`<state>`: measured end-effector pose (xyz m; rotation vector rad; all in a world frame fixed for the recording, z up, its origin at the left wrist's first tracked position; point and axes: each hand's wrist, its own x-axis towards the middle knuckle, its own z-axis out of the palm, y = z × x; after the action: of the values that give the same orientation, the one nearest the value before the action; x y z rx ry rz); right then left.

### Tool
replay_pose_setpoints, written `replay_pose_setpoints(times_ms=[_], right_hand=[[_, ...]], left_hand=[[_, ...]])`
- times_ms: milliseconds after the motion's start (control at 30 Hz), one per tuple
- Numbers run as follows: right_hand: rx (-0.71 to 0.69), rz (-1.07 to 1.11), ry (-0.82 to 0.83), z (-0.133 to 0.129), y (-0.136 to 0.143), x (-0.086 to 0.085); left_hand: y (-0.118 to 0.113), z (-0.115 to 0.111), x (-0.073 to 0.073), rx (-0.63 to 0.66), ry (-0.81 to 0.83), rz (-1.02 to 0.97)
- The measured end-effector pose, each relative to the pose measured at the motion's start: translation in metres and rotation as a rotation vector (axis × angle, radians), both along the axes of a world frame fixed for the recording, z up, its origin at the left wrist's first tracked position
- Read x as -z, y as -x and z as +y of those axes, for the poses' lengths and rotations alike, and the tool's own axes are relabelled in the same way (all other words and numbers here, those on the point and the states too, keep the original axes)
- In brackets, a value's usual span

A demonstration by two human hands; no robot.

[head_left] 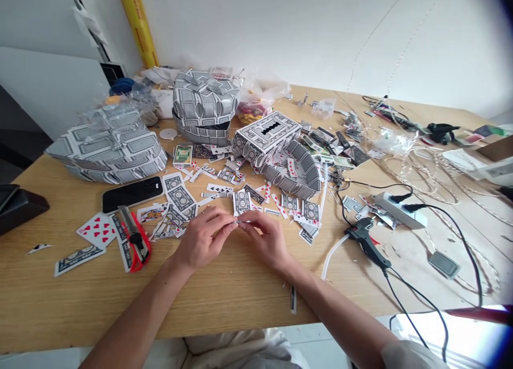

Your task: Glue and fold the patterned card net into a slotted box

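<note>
My left hand and my right hand meet over the front middle of the table. Fingertips of both pinch a small piece of playing card, seen nearly edge-on and mostly hidden by the fingers. Just beyond them lie cut and whole playing cards, some face up, some showing patterned backs. A red utility knife rests on card strips to the left of my left hand. Behind the cards stand a box made of cards and a curved, open card tray.
Two woven card baskets stand at the back left, near a phone. On the right lie a glue gun with its cable, a white power strip and tangled cord. A yellow roll leans against the wall.
</note>
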<state>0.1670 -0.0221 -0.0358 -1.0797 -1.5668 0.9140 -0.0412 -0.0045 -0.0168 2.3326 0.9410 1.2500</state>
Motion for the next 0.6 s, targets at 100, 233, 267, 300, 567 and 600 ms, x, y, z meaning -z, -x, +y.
replay_pose_setpoints(times_ms=[100,233,267,300,567,600], right_hand=[[-0.014,0.007,0.049,-0.0004,-0.0011,-0.0017],[-0.071,0.095,0.200,-0.0012,-0.0004,-0.0027],[-0.083,0.117,0.235,-0.0012,0.0001,-0.0029],[-0.092,0.139,0.262,-0.0012,0.0006,-0.0032],[-0.237,0.066,0.352,-0.0044,0.0003,-0.0026],[-0.247,0.045,0.356,-0.0049,0.0001,-0.0023]], left_hand=[[-0.0012,0.0019,0.0015,0.001,0.065,-0.043],[-0.0028,0.0023,0.0012,-0.040,0.270,-0.078],[-0.0030,0.0019,0.0009,-0.041,0.352,-0.076],[-0.0030,0.0016,0.0007,-0.039,0.435,-0.071],[-0.0004,0.0031,0.0034,-0.085,0.540,-0.025],[-0.0004,0.0032,0.0034,-0.090,0.546,-0.022]])
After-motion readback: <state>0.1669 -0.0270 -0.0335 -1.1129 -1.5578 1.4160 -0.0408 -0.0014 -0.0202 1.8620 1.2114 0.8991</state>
